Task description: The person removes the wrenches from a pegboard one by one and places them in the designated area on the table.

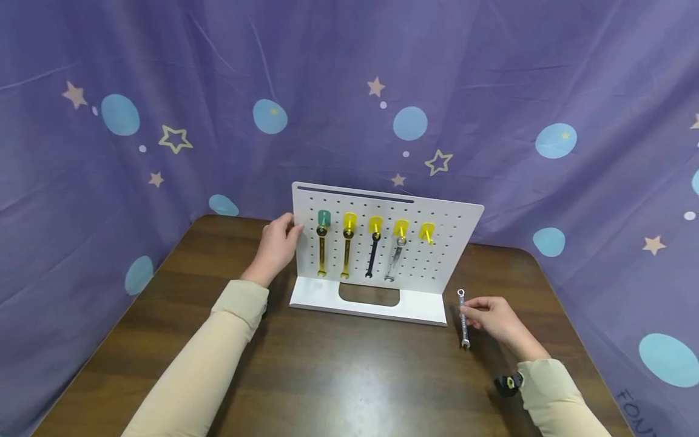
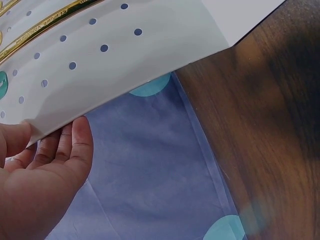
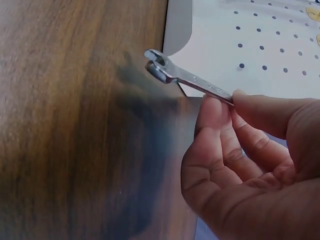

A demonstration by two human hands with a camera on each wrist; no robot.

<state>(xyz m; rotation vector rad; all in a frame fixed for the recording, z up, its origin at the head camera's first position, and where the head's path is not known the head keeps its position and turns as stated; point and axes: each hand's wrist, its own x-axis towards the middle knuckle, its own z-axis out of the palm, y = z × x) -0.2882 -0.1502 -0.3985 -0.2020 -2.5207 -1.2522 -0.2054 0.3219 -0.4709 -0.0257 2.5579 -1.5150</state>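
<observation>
A silver combination wrench (image 1: 463, 328) is pinched between the thumb and fingers of my right hand (image 1: 494, 318), just right of the white pegboard (image 1: 453, 243). Its open-ended head (image 3: 159, 65) points away from my fingers in the right wrist view. My left hand (image 1: 275, 246) grips the board's left edge, thumb on the front face and fingers behind. From hooks on the board hang two gold wrenches (image 1: 322, 255), a black wrench (image 1: 373, 258) and a silver wrench (image 1: 394, 261). At the right of the row, a yellow hook (image 1: 428, 232) bears no wrench.
The pegboard stands on a white base (image 1: 322, 297) with a cut-out at its front, on a dark wooden table (image 1: 327, 376). Behind and beside the table hangs a purple curtain (image 1: 338, 73) with stars and blue dots.
</observation>
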